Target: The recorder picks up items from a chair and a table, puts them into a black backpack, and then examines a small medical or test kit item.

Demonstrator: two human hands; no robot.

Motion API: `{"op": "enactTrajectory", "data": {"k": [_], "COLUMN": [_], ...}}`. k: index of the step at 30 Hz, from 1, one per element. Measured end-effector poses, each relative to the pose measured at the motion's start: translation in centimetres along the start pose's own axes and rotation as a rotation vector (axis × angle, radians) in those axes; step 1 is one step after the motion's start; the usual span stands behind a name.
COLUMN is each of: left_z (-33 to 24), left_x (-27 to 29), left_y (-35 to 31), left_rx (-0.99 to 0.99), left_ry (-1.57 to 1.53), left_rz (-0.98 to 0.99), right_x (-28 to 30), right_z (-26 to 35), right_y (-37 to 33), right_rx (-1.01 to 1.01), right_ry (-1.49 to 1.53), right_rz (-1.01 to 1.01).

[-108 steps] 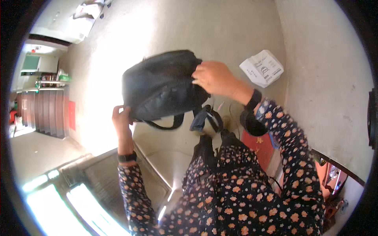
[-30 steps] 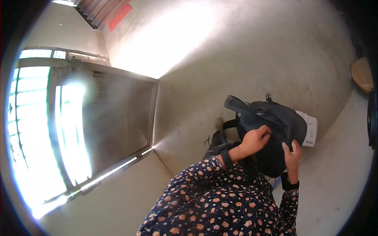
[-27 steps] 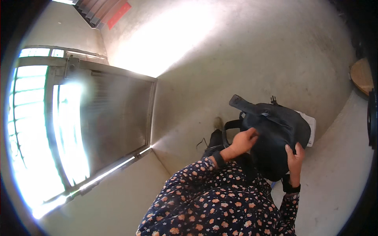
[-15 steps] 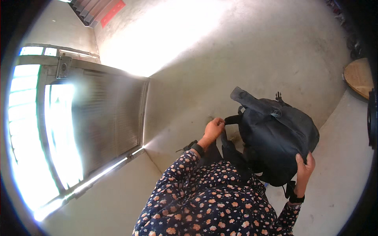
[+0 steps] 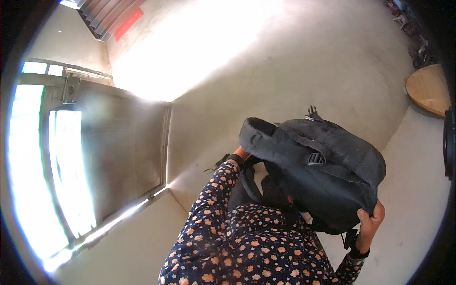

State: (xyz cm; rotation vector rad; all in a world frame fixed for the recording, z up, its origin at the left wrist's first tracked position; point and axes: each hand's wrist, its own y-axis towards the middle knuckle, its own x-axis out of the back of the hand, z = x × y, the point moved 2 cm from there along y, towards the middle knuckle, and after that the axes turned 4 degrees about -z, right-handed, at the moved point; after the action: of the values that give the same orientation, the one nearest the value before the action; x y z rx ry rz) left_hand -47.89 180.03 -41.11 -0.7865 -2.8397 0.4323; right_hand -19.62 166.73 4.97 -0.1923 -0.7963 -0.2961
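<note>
In front of my body hangs a black backpack (image 5: 308,190), tilted, with a plastic adjuster (image 5: 316,158) on its strap. Its wide padded shoulder strap (image 5: 266,142) lies over the near side and sticks out to the left. My left hand (image 5: 242,153) is mostly covered by that padded strap, so its fingers do not show. At the lower right corner of the pack, my right hand (image 5: 373,217) pinches the fabric with the thumb on top. A small buckle (image 5: 312,110) stands up from the pack's far edge.
A metal-framed door or gate (image 5: 118,147) with bright openings stands on the left. A round wooden board (image 5: 428,90) is at the far right, below a dark cluttered heap (image 5: 418,50). A concrete floor (image 5: 285,71) lies ahead, with strong sunlight across part of it.
The padded strap has swung left and toward me, and now covers my left hand, which showed pinching a thin strap before. The right hand keeps its grip, slightly lower.
</note>
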Motion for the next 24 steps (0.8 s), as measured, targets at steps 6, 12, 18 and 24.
{"op": "enactTrajectory", "data": {"k": [6,12,18,24], "left_z": [-1.7,-3.1,-4.8,-6.5], "left_x": [-1.1,-2.2,-2.9,1.5], "left_y": [-2.4,-3.4,-2.3,-2.8], "left_rx": [0.166,0.216,0.203,0.246], "left_ry": [-0.053,-0.106,-0.186,-0.652], "left_rz": [0.051,0.054,0.059,-0.232], "right_x": [1.1,1.7,2.8,1.7], "right_z": [0.2,0.2,0.9,-4.8], "right_y": [-0.1,-0.4,-1.0,1.9], "right_rx": [-0.040,-0.036,-0.062,-0.174], "right_ry": [-0.014,-0.038,-0.073,0.119], "right_rz": [-0.051,0.031,-0.043,-0.092]}}
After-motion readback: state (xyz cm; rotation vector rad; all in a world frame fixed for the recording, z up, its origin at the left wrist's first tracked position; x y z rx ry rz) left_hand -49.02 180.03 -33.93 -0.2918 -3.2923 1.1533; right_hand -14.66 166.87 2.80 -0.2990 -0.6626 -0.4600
